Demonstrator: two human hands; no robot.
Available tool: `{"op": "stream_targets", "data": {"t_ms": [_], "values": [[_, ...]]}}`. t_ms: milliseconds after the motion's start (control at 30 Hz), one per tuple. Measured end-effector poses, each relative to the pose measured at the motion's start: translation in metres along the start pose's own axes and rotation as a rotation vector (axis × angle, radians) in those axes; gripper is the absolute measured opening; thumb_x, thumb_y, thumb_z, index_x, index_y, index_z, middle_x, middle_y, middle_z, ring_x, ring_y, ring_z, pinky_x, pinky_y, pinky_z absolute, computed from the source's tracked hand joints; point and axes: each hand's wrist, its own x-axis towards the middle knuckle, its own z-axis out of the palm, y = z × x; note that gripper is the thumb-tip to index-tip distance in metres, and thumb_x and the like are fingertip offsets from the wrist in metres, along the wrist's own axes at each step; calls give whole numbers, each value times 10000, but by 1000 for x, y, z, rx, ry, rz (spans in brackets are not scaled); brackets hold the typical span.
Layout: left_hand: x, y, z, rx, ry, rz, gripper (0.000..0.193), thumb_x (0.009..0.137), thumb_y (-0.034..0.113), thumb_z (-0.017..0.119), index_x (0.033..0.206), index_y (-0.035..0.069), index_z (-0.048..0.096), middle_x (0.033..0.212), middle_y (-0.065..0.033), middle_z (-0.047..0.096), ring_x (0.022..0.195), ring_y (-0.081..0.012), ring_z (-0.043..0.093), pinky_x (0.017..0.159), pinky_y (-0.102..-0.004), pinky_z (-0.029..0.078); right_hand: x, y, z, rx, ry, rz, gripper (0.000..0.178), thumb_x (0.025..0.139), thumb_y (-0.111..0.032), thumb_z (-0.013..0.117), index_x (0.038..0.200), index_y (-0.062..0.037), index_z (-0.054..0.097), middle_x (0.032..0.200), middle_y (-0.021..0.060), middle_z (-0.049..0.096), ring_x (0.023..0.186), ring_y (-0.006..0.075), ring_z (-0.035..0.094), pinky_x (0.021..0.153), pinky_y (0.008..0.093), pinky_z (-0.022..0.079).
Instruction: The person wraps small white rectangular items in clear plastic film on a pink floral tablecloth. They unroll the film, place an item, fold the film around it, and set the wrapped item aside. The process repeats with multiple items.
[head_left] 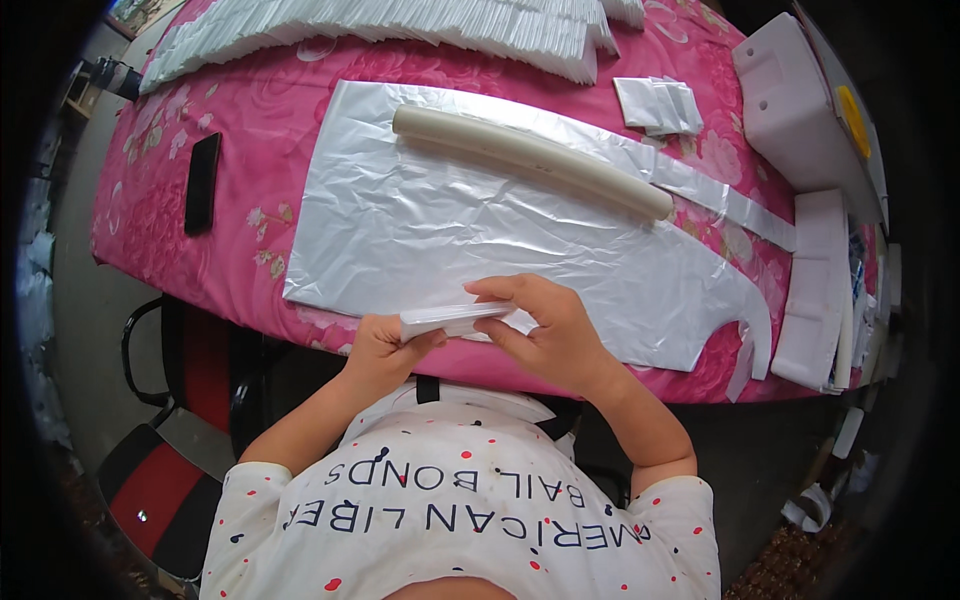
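Observation:
My left hand (380, 340) is closed around one end of a folded white plastic bag (440, 318), a flat narrow packet held just over the table's near edge. The fingers and thumb of my right hand (545, 325) pinch the packet's other end. Beyond my hands a large sheet-like stack of silvery white plastic carrier bags (360, 230) lies flat, its curved handle strips (740, 300) pointing right. A pale beige pipe (530, 155) rests slantwise across the bags.
Long rows of folded white bags (400, 25) stand along the far side of the pink flowered tablecloth (150, 220). A small pile of folded bags (658, 105) sits at far right. There are a black phone (202, 185), white foam boxes (810, 290) and a black-red chair (150, 490).

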Motion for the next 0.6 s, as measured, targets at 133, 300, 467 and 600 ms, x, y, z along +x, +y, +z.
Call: {"op": "stream_targets", "data": {"t_ms": [133, 300, 467, 600], "values": [[2, 8, 0, 81, 2, 66, 111, 841, 17, 593, 912, -21, 670, 735, -30, 655, 643, -43, 522, 560, -204, 409, 2, 3, -4, -63, 8, -74, 388, 689, 17, 692, 1060, -74, 621, 926, 71, 648, 789, 186, 614, 693, 275, 476], [5, 1, 1, 139, 31, 97, 112, 830, 17, 612, 916, -10, 676, 695, -19, 635, 610, -28, 487, 517, -202, 380, -1, 11, -6, -56, 55, -67, 364, 689, 21, 696, 1035, -73, 632, 877, 74, 653, 744, 184, 603, 662, 272, 463], [10, 4, 4, 189, 53, 80, 108, 817, 18, 626, 905, -8, 683, 682, -27, 636, 599, -31, 492, 512, -204, 386, -1, 15, -8, -48, 44, -28, 271, 706, -16, 691, 968, -72, 649, 839, 74, 653, 728, 217, 589, 651, 303, 460], [14, 9, 7, 190, 58, 70, 146, 801, 18, 637, 939, 4, 683, 814, -74, 686, 678, -66, 587, 590, -199, 449, 0, 19, -7, -18, 98, -29, 240, 700, -16, 690, 928, -77, 651, 797, 73, 641, 704, 230, 577, 626, 315, 452]]}}
